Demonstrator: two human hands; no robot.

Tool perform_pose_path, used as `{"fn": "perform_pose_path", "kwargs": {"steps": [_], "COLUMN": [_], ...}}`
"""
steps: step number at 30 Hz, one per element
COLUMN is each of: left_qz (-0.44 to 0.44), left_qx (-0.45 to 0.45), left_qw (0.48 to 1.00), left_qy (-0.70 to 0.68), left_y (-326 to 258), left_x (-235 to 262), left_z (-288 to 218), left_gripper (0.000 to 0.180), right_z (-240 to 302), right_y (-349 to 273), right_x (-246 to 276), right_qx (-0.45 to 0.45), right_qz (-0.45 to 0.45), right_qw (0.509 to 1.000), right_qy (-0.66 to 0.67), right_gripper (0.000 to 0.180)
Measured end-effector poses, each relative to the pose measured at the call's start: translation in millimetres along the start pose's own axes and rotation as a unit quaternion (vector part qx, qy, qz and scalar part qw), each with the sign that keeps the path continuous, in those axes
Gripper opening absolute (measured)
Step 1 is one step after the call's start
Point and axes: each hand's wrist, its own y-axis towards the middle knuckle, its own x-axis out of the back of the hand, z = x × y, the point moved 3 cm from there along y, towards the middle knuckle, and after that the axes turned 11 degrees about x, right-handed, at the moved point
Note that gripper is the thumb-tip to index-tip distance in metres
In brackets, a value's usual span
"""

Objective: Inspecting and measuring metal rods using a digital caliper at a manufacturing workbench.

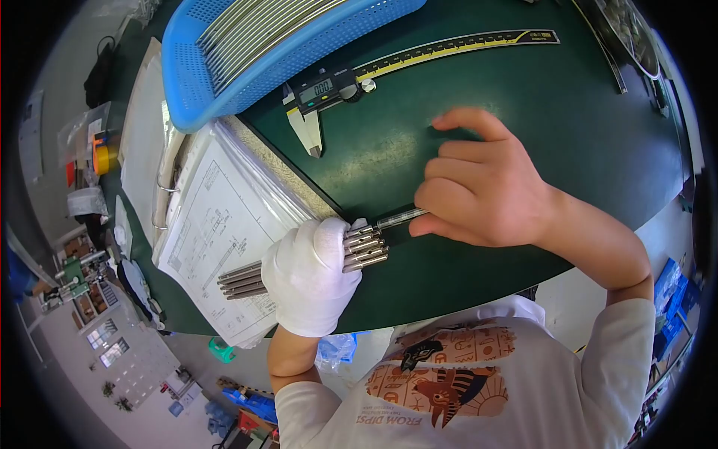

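Note:
My left hand [310,277], in a white glove, is closed around a bundle of metal rods [368,259]. Their holed ends stick out to the right of the glove, and the other ends reach out left over the drawings. Bare and closed, my right hand [482,185] grips a slim metal pin-like tool [401,218] between thumb and curled fingers, its index finger raised and bent. The tool's left end meets the bundle at the uppermost rod; whether it sits inside that rod's end I cannot tell. Most of its grip is hidden in my palm.
A blue perforated basket [292,67] with many long metal rods stands at the far left. Beside it a digital caliper [329,88] lies on the green tabletop [479,82]. An open binder with technical drawings [217,232] lies at the left. Metal parts [628,45] are at the far right.

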Motion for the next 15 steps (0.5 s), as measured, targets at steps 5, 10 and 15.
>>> {"fn": "perform_pose_path", "kwargs": {"steps": [5, 10, 15], "left_qz": [-0.015, -0.039, -0.037], "left_qx": [-0.022, -0.043, -0.046], "left_qw": [1.0, 0.998, 0.998], "left_qy": [-0.002, -0.002, -0.003], "left_y": [3.3, 3.8, 3.9], "left_x": [-0.5, -1.1, -0.6], "left_z": [0.5, 0.1, 0.3], "left_gripper": [0.025, 0.025, 0.025], "right_z": [-0.8, 1.2, 2.3], "right_y": [3.2, 0.7, 3.1], "right_x": [-1.3, -2.8, -5.4], "right_qx": [-0.008, -0.013, -0.031], "right_qz": [-0.021, 0.047, 0.025], "right_qw": [1.0, 0.999, 0.998], "right_qy": [0.018, 0.017, 0.047], "right_gripper": [0.027, 0.025, 0.023]}}
